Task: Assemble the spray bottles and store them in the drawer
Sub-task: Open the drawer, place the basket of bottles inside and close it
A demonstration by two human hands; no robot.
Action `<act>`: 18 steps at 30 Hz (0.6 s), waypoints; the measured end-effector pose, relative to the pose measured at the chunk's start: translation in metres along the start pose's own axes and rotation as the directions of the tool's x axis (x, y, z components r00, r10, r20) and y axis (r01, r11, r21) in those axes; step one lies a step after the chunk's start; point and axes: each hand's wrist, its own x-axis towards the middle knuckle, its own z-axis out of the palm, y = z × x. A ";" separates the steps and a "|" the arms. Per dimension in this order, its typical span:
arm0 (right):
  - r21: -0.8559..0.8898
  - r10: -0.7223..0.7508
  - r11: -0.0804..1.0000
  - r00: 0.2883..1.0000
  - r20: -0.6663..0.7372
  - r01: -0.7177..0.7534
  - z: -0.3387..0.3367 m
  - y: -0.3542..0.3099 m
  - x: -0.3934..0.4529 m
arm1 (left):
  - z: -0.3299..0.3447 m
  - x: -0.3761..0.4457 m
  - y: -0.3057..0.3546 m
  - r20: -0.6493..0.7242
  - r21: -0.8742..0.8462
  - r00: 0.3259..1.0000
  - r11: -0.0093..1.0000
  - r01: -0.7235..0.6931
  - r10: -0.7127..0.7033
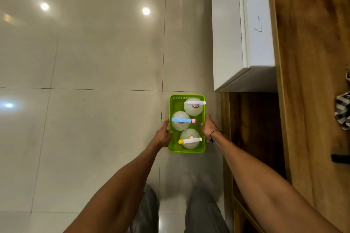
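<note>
A green plastic basket [173, 108] sits low over the tiled floor, holding three pale round spray bottles upright. The far bottle [193, 109] has a white sprayer head, the middle one [179, 125] a blue head with a pink tip, the near one [189, 143] a white head with a yellow tip. My left hand [163, 134] grips the basket's left wall. My right hand [209, 126], with a black band at the wrist, grips the right wall. An open white drawer [227, 43] juts out from the wooden cabinet, above and right of the basket.
A dark open wooden compartment [251, 128] lies below the drawer, right of the basket. The wooden countertop [312, 62] runs along the right with a striped cloth [343, 111] and a black object [341, 158] on it. Glossy floor tiles spread left. My grey trouser legs show below.
</note>
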 end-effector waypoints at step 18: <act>0.029 0.011 1.000 0.991 -0.135 -0.007 -0.001 0.010 0.002 | -0.008 0.012 0.010 -0.119 0.075 0.993 0.997 0.005 0.004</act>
